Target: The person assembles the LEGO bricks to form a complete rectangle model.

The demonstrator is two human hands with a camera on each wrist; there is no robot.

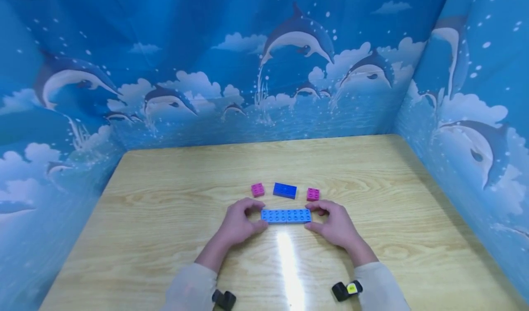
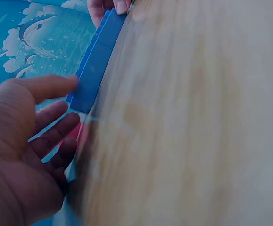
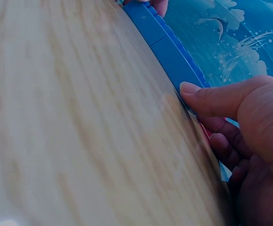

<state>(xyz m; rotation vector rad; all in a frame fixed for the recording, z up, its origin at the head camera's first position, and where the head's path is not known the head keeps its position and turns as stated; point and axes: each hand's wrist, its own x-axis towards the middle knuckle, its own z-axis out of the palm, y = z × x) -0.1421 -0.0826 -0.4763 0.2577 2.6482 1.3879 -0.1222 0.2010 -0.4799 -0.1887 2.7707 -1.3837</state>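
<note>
Two light blue toy bricks stand end to end in one straight row on the table, the left brick (image 1: pixel 274 216) meeting the right brick (image 1: pixel 298 216) at a thin seam. My left hand (image 1: pixel 239 221) pinches the row's left end, thumb at the near side and index finger at the far side. At the opposite end my right hand (image 1: pixel 334 223) grips the right brick the same way. In the right wrist view the right thumb (image 3: pixel 195 92) lies against the brick's front face, and the remaining fingers curl behind it.
Behind the row lie a dark blue brick (image 1: pixel 284 190), a pink brick (image 1: pixel 257 190) to its left and another pink brick (image 1: pixel 313 194) to its right. The wooden table (image 1: pixel 173 178) ends at a dolphin-print curtain (image 1: pixel 206 72) at the back and sides.
</note>
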